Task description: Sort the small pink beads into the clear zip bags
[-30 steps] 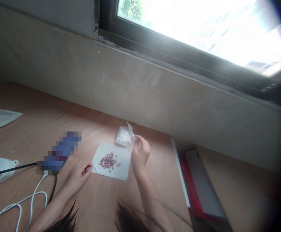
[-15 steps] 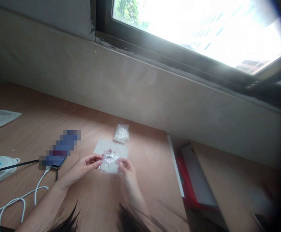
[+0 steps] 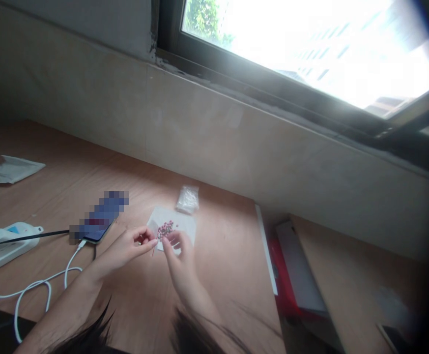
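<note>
Right-hand fingers (image 3: 170, 244) partly hide the small pink beads (image 3: 165, 229).

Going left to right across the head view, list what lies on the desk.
White power strip → smartphone → left hand → clear plastic bag → red-and-white flat board

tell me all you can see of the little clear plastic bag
The small clear plastic bag looks crumpled and shiny, its folds whitish; whether anything is inside cannot be told. It lies on the wooden table, just beyond the white paper, its near end at or almost at the paper's edge. No hand touches it.
</note>
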Tool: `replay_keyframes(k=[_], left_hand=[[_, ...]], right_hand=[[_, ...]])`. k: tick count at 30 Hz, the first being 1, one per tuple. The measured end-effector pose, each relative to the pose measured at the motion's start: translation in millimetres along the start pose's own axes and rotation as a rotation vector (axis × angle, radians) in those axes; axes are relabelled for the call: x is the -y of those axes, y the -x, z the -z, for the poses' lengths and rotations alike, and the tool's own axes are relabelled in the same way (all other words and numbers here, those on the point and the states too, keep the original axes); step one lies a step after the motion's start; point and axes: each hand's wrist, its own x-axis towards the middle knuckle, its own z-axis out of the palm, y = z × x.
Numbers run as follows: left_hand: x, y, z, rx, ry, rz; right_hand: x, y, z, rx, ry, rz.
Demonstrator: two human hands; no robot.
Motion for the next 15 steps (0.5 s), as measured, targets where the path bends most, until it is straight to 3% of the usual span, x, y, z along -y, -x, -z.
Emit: replay_keyframes(k=[3,10,12,15], left_hand=[[-3.1,1.2,-1.6,0.028,-0.051,-0.020],[-6.6,3.0,-4.6,0.087,-0.093,-0.009],[-4.4,0.0,-3.0,0.050,-0.095,-0.015],[1.4,-5.7,2.7,-0.093,-0.231,-0.035]], right_hand=[[10.7,1.1,-5.0,0.134,-0.055,-0.004],[0.5,-7.3,-4.9,0.205,-0.120,-0.052],[-4.0,-9.6,-6.2,0.200,-0.134,-0.085],[-10.1,-12.4,-10.1,0.132,-0.054,-0.109]])
